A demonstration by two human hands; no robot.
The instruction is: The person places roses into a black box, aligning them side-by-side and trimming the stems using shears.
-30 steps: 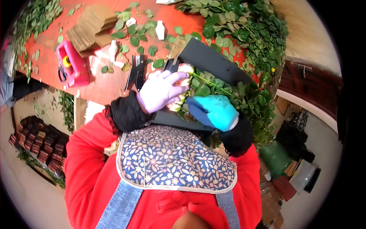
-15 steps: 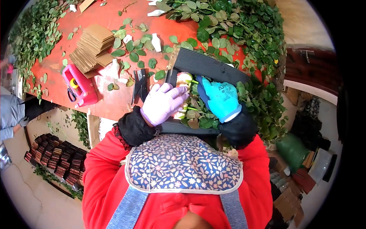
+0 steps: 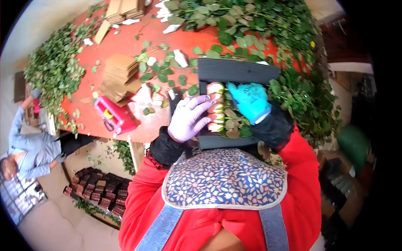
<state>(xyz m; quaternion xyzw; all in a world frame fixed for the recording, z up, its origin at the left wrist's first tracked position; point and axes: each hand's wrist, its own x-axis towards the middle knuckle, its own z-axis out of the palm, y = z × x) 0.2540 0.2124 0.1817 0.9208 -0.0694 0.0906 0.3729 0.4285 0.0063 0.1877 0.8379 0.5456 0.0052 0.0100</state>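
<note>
A row of pink and cream roses (image 3: 216, 108) lies in a black ridged tray-like holder (image 3: 238, 69), heads to the left and leafy stems to the right. My left hand (image 3: 190, 118), in a lilac glove, rests its spread fingertips against the rose heads from the left. My right hand (image 3: 250, 101), in a blue glove, lies over the stems just right of the upper heads. Its fingers are bent at the stem of the uppermost rose, and their tips are partly hidden.
Folded brown cardboard pieces (image 3: 119, 75) stand stacked on the red table (image 3: 155, 121), beside a pink holder (image 3: 115, 117) with scissors. Leafy stems (image 3: 247, 21) are heaped at the back and right. Another person (image 3: 35, 148) is at the far left.
The view has shifted, so the table and holder sit farther right. My left fingers have spread more, and more rose heads show beneath them. The right hand stays over the stems.
</note>
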